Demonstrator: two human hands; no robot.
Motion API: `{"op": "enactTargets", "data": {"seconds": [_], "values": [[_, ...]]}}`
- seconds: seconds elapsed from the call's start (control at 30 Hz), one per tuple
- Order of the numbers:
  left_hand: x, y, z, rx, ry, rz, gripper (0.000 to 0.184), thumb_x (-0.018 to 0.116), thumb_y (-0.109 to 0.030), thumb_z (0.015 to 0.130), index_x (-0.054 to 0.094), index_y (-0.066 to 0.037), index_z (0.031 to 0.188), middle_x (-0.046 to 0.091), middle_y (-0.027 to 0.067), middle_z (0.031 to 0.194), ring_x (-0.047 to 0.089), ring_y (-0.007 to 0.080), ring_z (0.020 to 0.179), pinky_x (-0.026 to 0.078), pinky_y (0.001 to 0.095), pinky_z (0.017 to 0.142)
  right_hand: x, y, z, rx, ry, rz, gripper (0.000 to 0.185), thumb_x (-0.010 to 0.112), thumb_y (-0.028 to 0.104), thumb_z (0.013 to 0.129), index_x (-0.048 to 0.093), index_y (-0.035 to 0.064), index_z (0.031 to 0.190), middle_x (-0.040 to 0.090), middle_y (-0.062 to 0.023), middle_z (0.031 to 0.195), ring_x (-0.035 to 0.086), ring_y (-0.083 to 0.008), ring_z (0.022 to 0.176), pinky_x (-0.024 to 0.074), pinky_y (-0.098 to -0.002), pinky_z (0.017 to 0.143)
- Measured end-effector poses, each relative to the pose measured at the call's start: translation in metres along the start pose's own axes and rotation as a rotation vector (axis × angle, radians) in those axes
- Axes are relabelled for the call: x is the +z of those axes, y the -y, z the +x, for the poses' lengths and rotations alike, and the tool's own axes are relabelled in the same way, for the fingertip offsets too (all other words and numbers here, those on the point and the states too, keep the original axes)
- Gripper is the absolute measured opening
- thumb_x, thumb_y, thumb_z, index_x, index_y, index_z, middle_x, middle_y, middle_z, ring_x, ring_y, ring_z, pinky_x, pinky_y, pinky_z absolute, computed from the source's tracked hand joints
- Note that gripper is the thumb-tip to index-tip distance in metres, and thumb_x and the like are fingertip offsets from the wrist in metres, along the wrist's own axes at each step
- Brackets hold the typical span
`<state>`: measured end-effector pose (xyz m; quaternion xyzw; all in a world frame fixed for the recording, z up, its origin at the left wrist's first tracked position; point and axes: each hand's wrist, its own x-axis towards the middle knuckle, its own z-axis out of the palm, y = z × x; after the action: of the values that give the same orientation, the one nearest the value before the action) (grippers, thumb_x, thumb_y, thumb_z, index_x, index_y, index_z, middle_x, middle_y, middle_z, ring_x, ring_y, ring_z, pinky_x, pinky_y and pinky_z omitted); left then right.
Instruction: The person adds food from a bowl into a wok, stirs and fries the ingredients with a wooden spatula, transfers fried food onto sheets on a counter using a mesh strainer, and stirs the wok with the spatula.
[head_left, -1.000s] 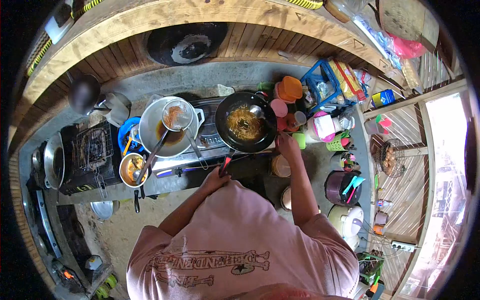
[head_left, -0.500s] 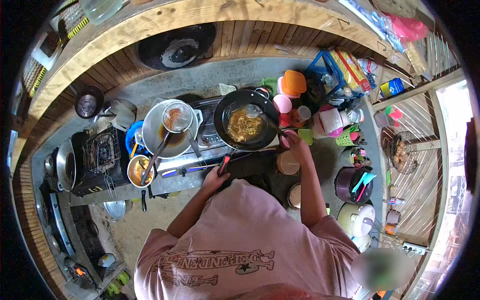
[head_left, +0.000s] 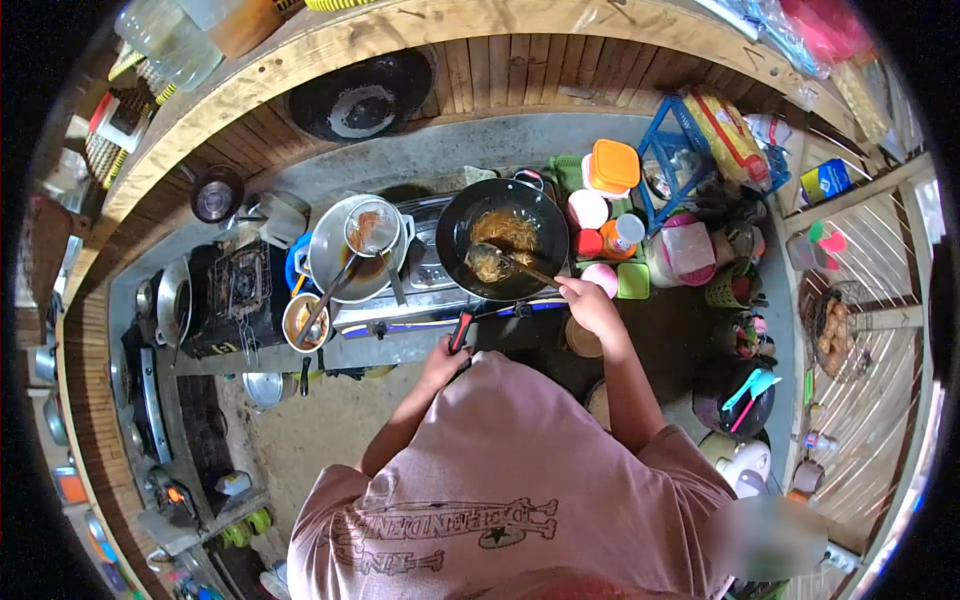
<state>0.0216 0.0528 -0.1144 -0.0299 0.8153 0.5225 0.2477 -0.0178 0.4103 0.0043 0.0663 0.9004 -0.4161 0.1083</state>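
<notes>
A black wok (head_left: 455, 222) sits on the gas stove (head_left: 425, 265), with noodles (head_left: 508, 230) in brown sauce inside it. My left hand (head_left: 439, 363) is closed round the wok's red and black handle (head_left: 461, 332). In my right hand (head_left: 592, 306) is the handle of a ladle (head_left: 484, 258), gripped by closed fingers. The ladle's bowl lies among the noodles on the wok's near left side. To the left of the wok stands a large silver pot (head_left: 325, 250), with a strainer (head_left: 371, 226) of brown bits resting over it.
A small pan (head_left: 296, 318) of food sits left of the big pot. Right of the wok stand an orange-lidded container (head_left: 614, 165), an orange jar (head_left: 622, 236) and a green container (head_left: 632, 281). Another wok (head_left: 360, 95) hangs on the back wall.
The ladle's bowl has moved from the upper right of the noodles to the near left of the wok. The noodles have spread with more sauce showing. The view has shifted slightly.
</notes>
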Motion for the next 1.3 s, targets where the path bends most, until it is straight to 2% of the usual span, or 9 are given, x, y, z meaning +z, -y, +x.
{"op": "enactTargets", "data": {"seconds": [0.2, 0.3, 0.37, 0.47, 0.53, 0.67, 0.87, 1.03, 1.3], "values": [[0.031, -0.003, -0.006, -0.077, -0.036, -0.089, 0.036, 0.077, -0.034, 0.084, 0.056, -0.005, 0.091, 0.056, 0.0032, 0.072, 0.050, 0.0169, 0.069, 0.046, 0.0364, 0.066, -0.044, -0.017, 0.014, -0.174, -0.147, -0.108, 0.031, 0.058, 0.020, 0.097, 0.069, 0.0121, 0.125, 0.070, -0.0218, 0.107, 0.068, -0.0391, 0.097, 0.0530, -0.0459, 0.085], [0.044, -0.005, -0.009, -0.128, -0.103, -0.044, 0.031, 0.078, -0.029, 0.085, 0.057, -0.007, 0.091, 0.054, 0.0002, 0.070, 0.049, 0.0134, 0.063, 0.043, 0.0331, 0.059, -0.052, -0.040, 0.030, -0.079, -0.189, -0.147, 0.032, 0.056, 0.023, 0.098, 0.067, 0.0112, 0.126, 0.069, -0.0227, 0.106, 0.068, -0.0391, 0.098, 0.0529, -0.0481, 0.086], [0.050, -0.013, -0.013, -0.118, -0.097, -0.288, 0.030, 0.077, -0.027, 0.087, 0.056, -0.011, 0.099, 0.049, -0.0053, 0.066, 0.043, 0.0066, 0.050, 0.032, 0.0268, 0.046, -0.040, -0.066, 0.041, -0.067, -0.196, -0.122, 0.033, 0.056, 0.024, 0.098, 0.067, 0.0094, 0.125, 0.070, -0.0228, 0.106, 0.068, -0.0387, 0.099, 0.0529, -0.0481, 0.087], [0.055, -0.029, -0.018, -0.185, -0.138, -0.272, 0.030, 0.077, -0.027, 0.087, 0.058, -0.011, 0.103, 0.050, -0.0052, 0.067, 0.042, 0.0061, 0.049, 0.030, 0.0258, 0.045, -0.018, -0.089, 0.047, -0.092, -0.186, -0.105, 0.034, 0.053, 0.027, 0.100, 0.068, 0.0056, 0.122, 0.070, -0.0217, 0.111, 0.068, -0.0377, 0.103, 0.0530, -0.0463, 0.092], [0.057, -0.028, -0.018, -0.195, -0.138, -0.271, 0.030, 0.077, -0.027, 0.087, 0.057, -0.011, 0.103, 0.050, -0.0051, 0.067, 0.041, 0.0060, 0.050, 0.030, 0.0257, 0.045, -0.022, -0.072, 0.040, -0.024, -0.019, -0.011, 0.035, 0.053, 0.027, 0.100, 0.067, 0.0052, 0.123, 0.070, -0.0219, 0.112, 0.067, -0.0382, 0.105, 0.0526, -0.0451, 0.093], [0.058, -0.045, -0.022, -0.191, -0.159, -0.244, 0.026, 0.076, -0.027, 0.088, 0.056, -0.012, 0.096, 0.049, -0.0061, 0.065, 0.042, 0.0059, 0.050, 0.033, 0.0261, 0.045, -0.029, -0.054, 0.029, -0.095, 0.087, 0.062, 0.034, 0.054, 0.027, 0.100, 0.067, 0.0101, 0.126, 0.070, -0.0210, 0.112, 0.067, -0.0376, 0.105, 0.0515, -0.0448, 0.093], [0.056, -0.036, -0.021, -0.242, -0.156, -0.255, 0.027, 0.076, -0.028, 0.088, 0.056, -0.011, 0.095, 0.048, -0.0063, 0.066, 0.042, 0.0056, 0.053, 0.033, 0.0260, 0.046, -0.052, -0.062, 0.043, -0.207, -0.141, -0.081, 0.034, 0.055, 0.025, 0.098, 0.066, 0.0119, 0.127, 0.071, -0.0199, 0.106, 0.069, -0.0389, 0.094, 0.0540, -0.0483, 0.083], [0.058, -0.042, -0.021, -0.229, -0.167, -0.218, 0.028, 0.077, -0.029, 0.087, 0.057, -0.010, 0.093, 0.050, -0.0060, 0.067, 0.043, 0.0058, 0.054, 0.032, 0.0258, 0.048, -0.064, -0.061, 0.046, -0.038, -0.083, -0.176, 0.032, 0.055, 0.026, 0.098, 0.068, 0.0105, 0.123, 0.071, -0.0199, 0.107, 0.069, -0.0395, 0.098, 0.0541, -0.0484, 0.086], [0.057, -0.047, -0.023, -0.266, -0.174, -0.277, 0.031, 0.078, -0.031, 0.086, 0.055, -0.012, 0.092, 0.045, -0.0069, 0.064, 0.039, 0.0053, 0.052, 0.029, 0.0257, 0.047, -0.037, -0.065, 0.031, -0.138, 0.042, 0.048, 0.033, 0.053, 0.027, 0.100, 0.068, 0.0113, 0.125, 0.070, -0.0184, 0.111, 0.068, -0.0376, 0.100, 0.0540, -0.0450, 0.087]]}}
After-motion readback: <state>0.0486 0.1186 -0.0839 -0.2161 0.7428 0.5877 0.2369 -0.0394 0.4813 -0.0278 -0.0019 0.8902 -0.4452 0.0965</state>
